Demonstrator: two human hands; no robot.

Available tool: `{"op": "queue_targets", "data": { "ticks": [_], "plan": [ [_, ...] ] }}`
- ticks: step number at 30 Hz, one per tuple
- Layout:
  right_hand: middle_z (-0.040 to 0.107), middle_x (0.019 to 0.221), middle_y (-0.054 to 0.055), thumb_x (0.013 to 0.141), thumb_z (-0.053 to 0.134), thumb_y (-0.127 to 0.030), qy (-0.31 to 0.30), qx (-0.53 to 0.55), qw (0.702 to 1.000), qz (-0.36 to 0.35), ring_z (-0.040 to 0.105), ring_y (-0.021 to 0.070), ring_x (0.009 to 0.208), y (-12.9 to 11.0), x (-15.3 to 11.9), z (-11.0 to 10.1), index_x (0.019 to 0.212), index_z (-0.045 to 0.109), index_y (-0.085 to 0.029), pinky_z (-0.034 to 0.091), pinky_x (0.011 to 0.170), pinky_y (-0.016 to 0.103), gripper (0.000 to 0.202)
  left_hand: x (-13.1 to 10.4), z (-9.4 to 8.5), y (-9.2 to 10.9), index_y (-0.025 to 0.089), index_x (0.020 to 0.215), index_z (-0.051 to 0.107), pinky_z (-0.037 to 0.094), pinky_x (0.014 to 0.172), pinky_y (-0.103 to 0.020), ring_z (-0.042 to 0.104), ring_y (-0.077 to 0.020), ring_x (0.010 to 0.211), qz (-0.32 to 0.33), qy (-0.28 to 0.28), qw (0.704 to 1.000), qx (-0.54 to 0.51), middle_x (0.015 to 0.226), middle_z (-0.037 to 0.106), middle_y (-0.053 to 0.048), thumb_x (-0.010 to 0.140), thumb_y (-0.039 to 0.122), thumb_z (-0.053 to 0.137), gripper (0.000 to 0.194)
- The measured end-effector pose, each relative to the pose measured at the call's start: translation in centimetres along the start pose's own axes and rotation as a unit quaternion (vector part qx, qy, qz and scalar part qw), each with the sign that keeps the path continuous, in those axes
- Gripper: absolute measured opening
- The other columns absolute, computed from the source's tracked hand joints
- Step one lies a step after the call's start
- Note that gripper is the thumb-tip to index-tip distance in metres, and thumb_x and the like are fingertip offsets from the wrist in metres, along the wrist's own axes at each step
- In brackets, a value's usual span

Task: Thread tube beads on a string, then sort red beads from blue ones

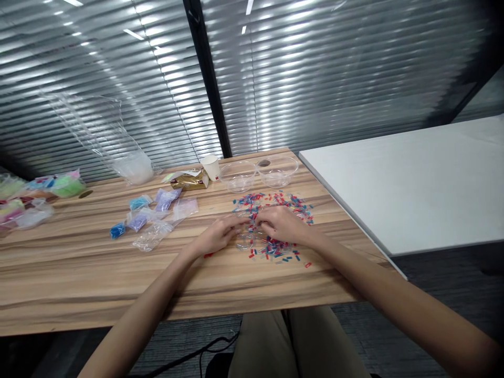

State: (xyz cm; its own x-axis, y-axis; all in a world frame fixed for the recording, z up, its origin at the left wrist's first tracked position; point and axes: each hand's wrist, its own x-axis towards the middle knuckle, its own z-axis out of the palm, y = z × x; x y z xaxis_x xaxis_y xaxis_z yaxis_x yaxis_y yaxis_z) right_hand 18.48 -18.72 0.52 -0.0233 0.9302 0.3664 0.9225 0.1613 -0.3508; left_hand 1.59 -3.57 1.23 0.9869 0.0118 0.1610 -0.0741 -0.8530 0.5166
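Observation:
A pile of small red, blue and clear plastic tube pieces (281,247) is spread on the wooden table in front of me. My left hand (216,234) rests at the pile's left side, fingers bent together and index finger reaching into the pieces. My right hand (281,224) is over the middle of the pile, its fingers curled into a pinch that points left. The fingertips of both hands almost meet. Whatever they pinch is too small or hidden to make out. A few red pieces (208,255) lie below my left hand.
Two clear plastic bowls (239,181) stand behind the pile, beside a paper cup (211,167) and a gold packet (189,180). Small bags of blue and purple bits (167,198) lie left. More colourful bags (66,184) are farther left. A white table (413,184) adjoins at right.

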Motion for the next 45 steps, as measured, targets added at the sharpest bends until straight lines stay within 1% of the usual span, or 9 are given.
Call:
{"op": "queue_targets", "data": {
  "ticks": [5, 9, 12, 17, 23, 27, 33, 39, 45],
  "plan": [
    [0.067, 0.079, 0.005, 0.074, 0.046, -0.007, -0.009, -0.002, 1.0, -0.013, 0.058, 0.0151, 0.071, -0.02, 0.0, 0.0, 0.082, 0.066, -0.015, 0.039, 0.067, 0.024, 0.023, 0.0, -0.02, -0.06, 0.019, 0.121, 0.054, 0.042, 0.093, -0.033, 0.055, -0.0169, 0.105, -0.002, 0.002, 1.0, 0.005, 0.115, 0.062, -0.007, 0.089, 0.014, 0.044, 0.034],
    [0.066, 0.075, 0.005, 0.073, 0.045, -0.006, -0.014, -0.014, 1.0, -0.017, 0.057, 0.0146, 0.068, 0.0, 0.0, 0.16, 0.078, 0.066, -0.015, 0.038, 0.064, 0.024, 0.023, -0.01, -0.11, 0.06, 0.019, 0.118, 0.056, 0.044, 0.089, -0.033, 0.057, -0.0165, 0.1, -0.014, 0.002, 1.0, 0.0, 0.11, 0.063, -0.006, 0.089, 0.015, 0.044, 0.032],
    [0.066, 0.075, 0.004, 0.072, 0.045, -0.006, -0.01, -0.012, 1.0, -0.026, 0.056, 0.0143, 0.068, 0.03, 0.0, 0.29, 0.079, 0.066, -0.015, 0.037, 0.064, 0.024, 0.025, 0.0, -0.11, 0.08, 0.019, 0.117, 0.057, 0.044, 0.089, -0.033, 0.057, -0.0164, 0.099, -0.016, -0.001, 1.0, -0.005, 0.108, 0.064, -0.006, 0.089, 0.016, 0.044, 0.031],
    [0.066, 0.078, 0.005, 0.075, 0.045, -0.008, -0.01, -0.006, 1.0, -0.025, 0.057, 0.0145, 0.07, 0.03, 0.0, 0.38, 0.082, 0.066, -0.016, 0.037, 0.066, 0.024, 0.024, 0.07, -0.07, 0.21, 0.019, 0.119, 0.055, 0.041, 0.096, -0.034, 0.054, -0.0163, 0.108, 0.006, 0.003, 1.0, -0.015, 0.118, 0.06, -0.007, 0.089, 0.014, 0.044, 0.033],
    [0.065, 0.078, 0.004, 0.075, 0.044, -0.007, -0.013, -0.003, 1.0, -0.028, 0.056, 0.0143, 0.07, 0.04, -0.02, 0.45, 0.081, 0.066, -0.016, 0.037, 0.066, 0.024, 0.024, 0.1, -0.18, 0.43, 0.021, 0.119, 0.055, 0.041, 0.096, -0.034, 0.054, -0.0162, 0.109, 0.001, -0.014, 1.0, -0.025, 0.119, 0.06, -0.005, 0.087, 0.011, 0.044, 0.035],
    [0.065, 0.08, 0.004, 0.075, 0.044, -0.007, -0.013, 0.01, 0.999, -0.029, 0.056, 0.0147, 0.072, 0.06, -0.02, 0.52, 0.083, 0.066, -0.017, 0.038, 0.068, 0.025, 0.025, 0.07, -0.25, 0.25, 0.02, 0.119, 0.055, 0.042, 0.095, -0.033, 0.055, -0.0164, 0.107, -0.006, -0.014, 1.0, -0.024, 0.117, 0.061, -0.005, 0.088, 0.012, 0.044, 0.035],
    [0.066, 0.087, 0.005, 0.077, 0.043, -0.006, -0.017, 0.024, 0.999, -0.031, 0.058, 0.0153, 0.077, -0.13, 0.04, 0.39, 0.091, 0.065, -0.016, 0.041, 0.071, 0.025, 0.029, 0.03, -0.37, -0.01, 0.018, 0.117, 0.057, 0.042, 0.094, -0.031, 0.056, -0.0173, 0.106, -0.023, 0.008, 1.0, -0.006, 0.115, 0.062, -0.006, 0.089, 0.017, 0.044, 0.031],
    [0.065, 0.091, 0.007, 0.077, 0.044, -0.006, 0.007, 0.031, 0.999, -0.024, 0.059, 0.0169, 0.083, -0.1, 0.09, 0.17, 0.095, 0.065, -0.015, 0.043, 0.077, 0.028, 0.029, -0.06, -0.7, 0.11, 0.017, 0.117, 0.057, 0.043, 0.091, -0.03, 0.059, -0.0175, 0.1, -0.047, 0.021, 0.999, -0.006, 0.108, 0.065, -0.006, 0.088, 0.017, 0.045, 0.032],
    [0.064, 0.096, 0.007, 0.078, 0.044, -0.006, 0.002, 0.035, 0.999, -0.04, 0.058, 0.0176, 0.089, 0.05, 0.06, 0.44, 0.094, 0.065, -0.014, 0.043, 0.082, 0.03, 0.028, -0.06, -0.6, -0.17, 0.016, 0.115, 0.058, 0.043, 0.091, -0.029, 0.058, -0.0171, 0.101, -0.024, 0.021, 1.0, -0.002, 0.106, 0.065, -0.007, 0.087, 0.014, 0.045, 0.031]
  ]
}}
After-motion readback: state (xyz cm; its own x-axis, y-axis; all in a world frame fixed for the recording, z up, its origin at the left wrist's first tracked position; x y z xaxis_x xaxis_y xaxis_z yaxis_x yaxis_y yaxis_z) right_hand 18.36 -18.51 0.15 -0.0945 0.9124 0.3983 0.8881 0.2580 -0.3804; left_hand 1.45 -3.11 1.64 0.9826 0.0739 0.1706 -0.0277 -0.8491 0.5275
